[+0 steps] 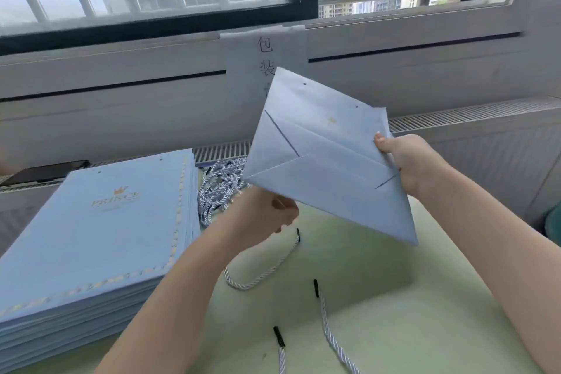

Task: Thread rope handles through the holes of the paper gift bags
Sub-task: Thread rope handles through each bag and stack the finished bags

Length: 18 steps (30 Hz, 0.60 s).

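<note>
A flat, folded light-blue paper gift bag (328,158) is held in the air over the table, tilted, with two small punched holes near its upper edge. My right hand (403,161) grips its right side, thumb on the face. Under the bag's lower left edge is my left hand (267,215), fingers curled; whether it holds anything is hidden. One white-and-blue twisted rope handle (261,276) with a black tip lies on the table just below that hand. Another rope handle (328,328) lies nearer me.
A tall stack of flat blue gift bags (100,237) printed with a gold crown fills the left of the pale green table (425,328). A bundle of rope handles (218,188) lies behind the stack. A paper sign (261,64) hangs on the sill. A dark phone (45,173) rests far left.
</note>
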### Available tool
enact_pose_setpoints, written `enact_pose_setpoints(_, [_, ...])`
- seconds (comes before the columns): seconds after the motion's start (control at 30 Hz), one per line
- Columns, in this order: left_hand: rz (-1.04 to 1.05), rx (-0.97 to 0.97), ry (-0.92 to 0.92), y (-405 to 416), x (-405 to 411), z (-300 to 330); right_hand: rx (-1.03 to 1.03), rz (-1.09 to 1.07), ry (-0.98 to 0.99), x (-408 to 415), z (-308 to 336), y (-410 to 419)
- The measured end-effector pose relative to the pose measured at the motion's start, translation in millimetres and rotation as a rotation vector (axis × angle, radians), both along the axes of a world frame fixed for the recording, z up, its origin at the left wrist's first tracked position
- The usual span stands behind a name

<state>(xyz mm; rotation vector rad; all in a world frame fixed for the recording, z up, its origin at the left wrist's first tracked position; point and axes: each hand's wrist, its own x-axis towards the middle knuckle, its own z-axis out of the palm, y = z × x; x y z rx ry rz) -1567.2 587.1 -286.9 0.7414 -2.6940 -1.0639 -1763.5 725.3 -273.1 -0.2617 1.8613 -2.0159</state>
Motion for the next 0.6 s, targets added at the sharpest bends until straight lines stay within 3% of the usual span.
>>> enact_pose_setpoints(0.13, [-0.266,-0.087,-0.308,24.6,12.8,11.4,0.122,-0.045,0.131,-10.3,3.6,10.8])
enact_pose_setpoints(0.2, [-0.3,-0.121,-0.441,29.9,13.9,10.5,0.163,-0.035,0.165,-12.5,2.7,14.1])
enact_pose_setpoints(0.6, [-0.443,-0.107,-0.431,44.9,15.9,11.2,0.172,-0.178,0.318,-15.5,-6.7,13.1])
